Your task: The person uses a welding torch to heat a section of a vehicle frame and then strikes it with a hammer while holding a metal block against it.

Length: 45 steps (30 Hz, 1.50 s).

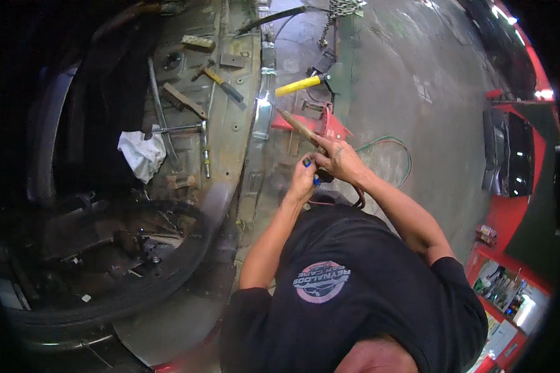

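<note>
Low in front of my chest, my right hand point(343, 160) is closed on a long tan-and-metal shaft point(298, 126), perhaps a torch, which points up and to the left. Just left of it, my left hand point(305, 179) has its fingers curled on a small blue-knobbed fitting point(315, 180) at the near end of that tool. Dark, red and green hoses point(404, 152) run below and beside my hands. Beyond the shaft's tip lie a yellow-handled tool point(297, 85) and a red metal object point(330, 124), possibly a jack.
The car's worn metal floor point(233, 149) on the left holds a hammer point(224, 84), long wrenches point(205, 143), blocks point(183, 99) and a white rag point(137, 149). A chain point(342, 9) hangs at top. Red tool chests point(510, 267) and dark panels point(507, 152) line the right, beside concrete flooring point(435, 112).
</note>
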Tool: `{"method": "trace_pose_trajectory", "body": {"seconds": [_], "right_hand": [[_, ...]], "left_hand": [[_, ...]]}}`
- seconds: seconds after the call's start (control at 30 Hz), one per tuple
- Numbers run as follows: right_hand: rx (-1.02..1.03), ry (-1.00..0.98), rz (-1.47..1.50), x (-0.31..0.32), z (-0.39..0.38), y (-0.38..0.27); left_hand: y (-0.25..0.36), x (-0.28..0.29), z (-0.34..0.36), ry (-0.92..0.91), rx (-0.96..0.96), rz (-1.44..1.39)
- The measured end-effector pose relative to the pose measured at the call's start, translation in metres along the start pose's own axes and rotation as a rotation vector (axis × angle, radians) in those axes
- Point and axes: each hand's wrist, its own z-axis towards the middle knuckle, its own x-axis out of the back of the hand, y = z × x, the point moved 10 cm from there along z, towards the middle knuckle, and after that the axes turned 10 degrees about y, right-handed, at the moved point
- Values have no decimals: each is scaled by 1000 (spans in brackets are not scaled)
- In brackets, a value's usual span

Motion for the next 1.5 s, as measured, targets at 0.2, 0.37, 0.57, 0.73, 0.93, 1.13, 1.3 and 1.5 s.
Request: {"method": "trace_pose_trajectory", "body": {"seconds": [0.2, 0.37, 0.57, 0.73, 0.93, 1.13, 1.3, 1.5], "right_hand": [[-134, 1, 243, -5, -7, 20], [-166, 29, 388, -12, -8, 20], [-232, 58, 429, -14, -25, 41], [-306, 33, 455, -15, -35, 52], [-265, 41, 463, -23, -28, 50], [-235, 40, 525, -22, -21, 36], [-246, 84, 494, -21, -31, 46], [-322, 72, 503, -25, -43, 66]], "left_hand": [[-3, 7, -8, 89, 163, 83], [-4, 28, -4, 116, 119, 126], [-14, 18, -12, 100, 192, 198], [-13, 8, -15, 113, 215, 292], [-1, 11, -17, 130, 190, 289], [-2, 35, -13, 145, 175, 278], [-8, 34, -14, 156, 146, 326], [-18, 19, -19, 169, 268, 349]]}}
